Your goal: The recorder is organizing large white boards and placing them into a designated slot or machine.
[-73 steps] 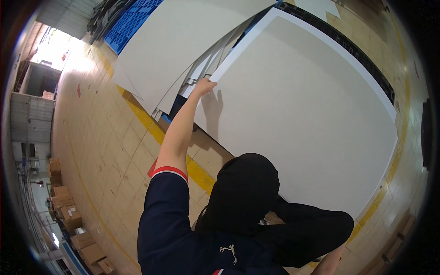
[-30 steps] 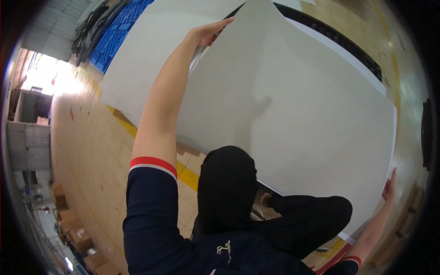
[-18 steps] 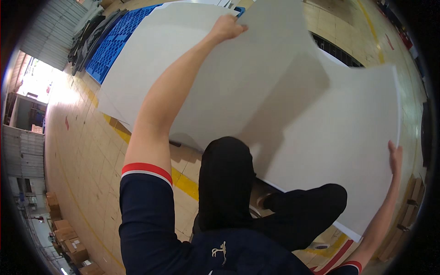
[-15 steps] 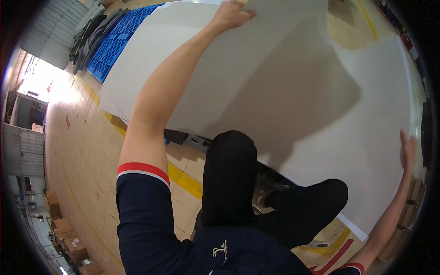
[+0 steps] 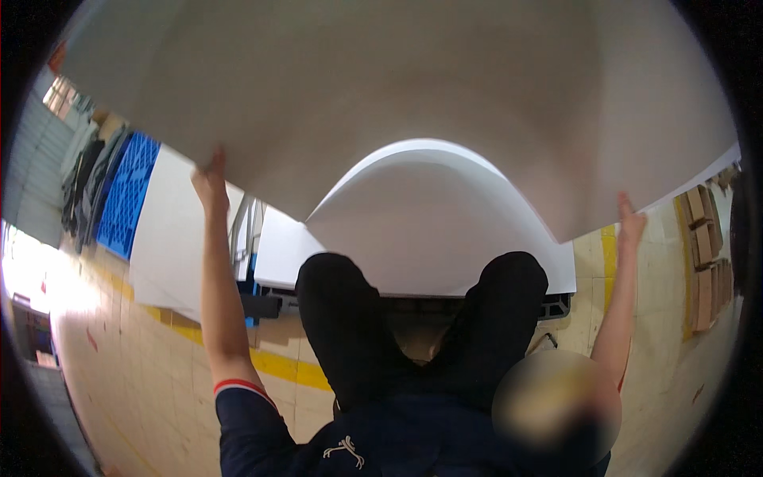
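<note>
White, stiff sheet material fills the upper part of the view: a big white panel [image 5: 397, 95] raised overhead and bowed, its near edge sagging into an arch in the middle. The person holds it at both ends of that edge. The left hand [image 5: 210, 179] is up at the panel's lower left rim, fingers closed over the edge with the thumb side toward the body; the panel spreads up and away from those fingers. The right hand [image 5: 630, 222] sits at the lower right corner, fingers stretched upward against the panel's edge; how far they curl round the edge cannot be made out from here.

Below the fingers of both hands, between the two raised arms, lies a stack of white sheets [image 5: 445, 230] on a dark pallet [image 5: 556, 306], just past the person's knees in black trousers [image 5: 350, 318]. Out beyond the left fingers another white sheet [image 5: 163, 230] lies flat, with a blue plastic pallet [image 5: 127, 195] further out still. A yellow floor line [image 5: 278, 366] runs under the left elbow. Past the right fingers, flattened brown cardboard boxes [image 5: 703, 262] rest on the tiled floor [image 5: 111, 358].
</note>
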`<state>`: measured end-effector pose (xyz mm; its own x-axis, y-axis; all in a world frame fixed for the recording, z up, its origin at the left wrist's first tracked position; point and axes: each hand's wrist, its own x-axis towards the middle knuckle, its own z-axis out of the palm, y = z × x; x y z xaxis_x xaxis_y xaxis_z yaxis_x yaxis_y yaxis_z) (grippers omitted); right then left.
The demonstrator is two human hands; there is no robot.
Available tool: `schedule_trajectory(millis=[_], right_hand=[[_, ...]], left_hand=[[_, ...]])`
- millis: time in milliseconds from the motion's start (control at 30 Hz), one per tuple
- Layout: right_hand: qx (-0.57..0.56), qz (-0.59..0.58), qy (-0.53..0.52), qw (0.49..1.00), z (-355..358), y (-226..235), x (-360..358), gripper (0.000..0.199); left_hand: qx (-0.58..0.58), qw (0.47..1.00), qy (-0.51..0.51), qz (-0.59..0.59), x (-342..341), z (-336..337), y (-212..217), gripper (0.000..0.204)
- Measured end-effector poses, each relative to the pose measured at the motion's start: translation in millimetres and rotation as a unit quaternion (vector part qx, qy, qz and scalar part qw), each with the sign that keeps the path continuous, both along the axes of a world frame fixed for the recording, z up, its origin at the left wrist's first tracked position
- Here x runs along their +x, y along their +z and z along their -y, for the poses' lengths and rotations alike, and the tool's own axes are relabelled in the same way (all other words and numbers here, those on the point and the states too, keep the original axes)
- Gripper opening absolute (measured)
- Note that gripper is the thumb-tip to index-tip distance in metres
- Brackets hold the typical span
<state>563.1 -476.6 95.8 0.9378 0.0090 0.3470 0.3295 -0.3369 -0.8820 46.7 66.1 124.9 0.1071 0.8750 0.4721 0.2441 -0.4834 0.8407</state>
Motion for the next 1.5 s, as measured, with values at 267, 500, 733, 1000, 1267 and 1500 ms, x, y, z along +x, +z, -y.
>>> schedule_trajectory(millis=[267,500,733,1000,1267,1500], right_hand=[[0.077,0.018,0.018,0.997,-19,-28,-27,0.043],[0.052,0.076,-0.020,0.996,-53,-45,-7,0.047],[-0.017,0.273,-0.200,0.941,-71,-36,-18,0.058],[0.039,0.005,-0.043,0.998,-59,10,-9,0.056],[0.085,0.075,-0.044,0.993,-91,8,-47,0.049],[0.117,0.122,-0.046,0.985,-76,-2,-39,0.068]], left_hand=[[-0.015,0.996,-0.008,0.089,17,-7,-20,0.033],[0.057,0.991,-0.013,0.117,52,-45,-17,0.038],[0.048,0.989,0.057,0.125,65,-15,-19,0.063],[0.027,0.996,-0.013,0.086,53,-49,-2,0.088],[-0.038,0.989,-0.088,0.111,64,-34,2,0.085],[0.153,0.984,0.006,-0.093,68,-106,-68,0.049]])
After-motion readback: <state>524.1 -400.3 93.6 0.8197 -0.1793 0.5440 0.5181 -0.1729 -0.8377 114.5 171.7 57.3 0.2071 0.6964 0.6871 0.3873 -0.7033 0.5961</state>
